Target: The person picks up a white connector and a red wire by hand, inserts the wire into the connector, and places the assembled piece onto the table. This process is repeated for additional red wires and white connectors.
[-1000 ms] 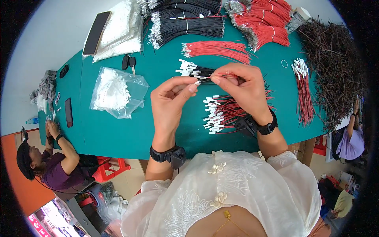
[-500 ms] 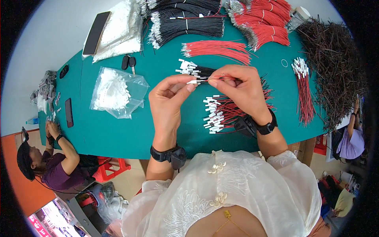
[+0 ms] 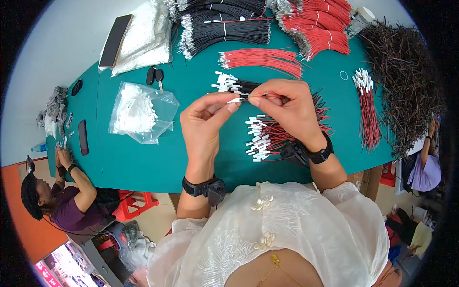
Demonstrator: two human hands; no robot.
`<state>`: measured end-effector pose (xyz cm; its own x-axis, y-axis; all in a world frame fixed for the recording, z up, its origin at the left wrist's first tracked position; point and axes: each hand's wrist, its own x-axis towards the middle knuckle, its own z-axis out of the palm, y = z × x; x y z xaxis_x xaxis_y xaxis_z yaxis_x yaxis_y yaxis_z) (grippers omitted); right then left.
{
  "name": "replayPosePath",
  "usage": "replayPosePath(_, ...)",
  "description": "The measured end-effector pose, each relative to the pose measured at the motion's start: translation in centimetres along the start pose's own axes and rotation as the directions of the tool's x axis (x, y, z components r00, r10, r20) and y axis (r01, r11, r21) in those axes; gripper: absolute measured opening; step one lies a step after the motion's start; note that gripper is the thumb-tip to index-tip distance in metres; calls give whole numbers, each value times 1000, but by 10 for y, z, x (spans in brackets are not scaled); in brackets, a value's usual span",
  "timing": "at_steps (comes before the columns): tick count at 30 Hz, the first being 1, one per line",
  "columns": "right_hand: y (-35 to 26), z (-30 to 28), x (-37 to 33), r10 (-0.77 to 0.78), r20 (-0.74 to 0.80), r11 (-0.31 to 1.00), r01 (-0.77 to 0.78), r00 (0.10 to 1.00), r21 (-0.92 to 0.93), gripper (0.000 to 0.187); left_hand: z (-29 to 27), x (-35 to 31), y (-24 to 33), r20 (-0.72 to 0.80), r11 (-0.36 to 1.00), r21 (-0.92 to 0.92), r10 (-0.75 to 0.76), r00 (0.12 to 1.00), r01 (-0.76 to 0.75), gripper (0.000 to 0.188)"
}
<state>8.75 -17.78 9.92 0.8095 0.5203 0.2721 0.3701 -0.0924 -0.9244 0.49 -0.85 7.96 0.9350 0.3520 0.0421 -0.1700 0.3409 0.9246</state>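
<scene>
My left hand [image 3: 208,117] pinches a small white plastic connector [image 3: 235,100] between thumb and forefinger. Against its right end, my right hand [image 3: 288,107] is closed on a thin red wire [image 3: 272,93], whose tip is hidden by the fingers. Just behind my hands lies a bunch of black wires with white connectors [image 3: 226,82]. A pile of red and black wires with white connectors [image 3: 260,138] sits beneath and beside my right hand. Farther left, a clear plastic bag [image 3: 138,112] holds loose white connectors.
Behind are a loose red wire bundle [image 3: 263,60], tied black bundles [image 3: 227,31] and tied red bundles [image 3: 318,28]. Finished-looking wires [image 3: 367,110] and a dark tangled heap [image 3: 404,81] lie right. Keys [image 3: 155,76] and phones [image 3: 116,40] rest left, where a co-worker [image 3: 71,201] sits.
My right hand has shifted slightly left, closer to the white connector, narrowing the gap between my fingertips. The left hand keeps its pinch.
</scene>
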Motion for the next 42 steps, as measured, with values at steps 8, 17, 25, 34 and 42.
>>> replayPosePath(8, 4, 2, -1, 74, 18, 995, -75, 997, 71, 5, 0, -1, 0, -27, 998, 59, 0, 1000, 2, 19)
replayPosePath(17, 6, 0, 1, 128, 89, 987, -135, 988, 88, 5, -2, -3, -4, 10, 996, 76, -40, 999, 39, 19)
replayPosePath(25, 2, 3, -1, 104, 70, 991, -109, 992, 74, 5, 1, -5, -4, -6, 992, 123, -30, 1000, 30, 18)
replayPosePath(34, 4, -17, 4, 120, 195, 990, -104, 973, -91, 15, -2, -1, -7, -28, 992, 127, -21, 999, 24, 15)
replayPosePath(42, -8, -81, -11, 6, -155, 665, -120, 988, -737, 28, -17, -7, -61, 77, 843, 521, -202, 976, 133, 17)
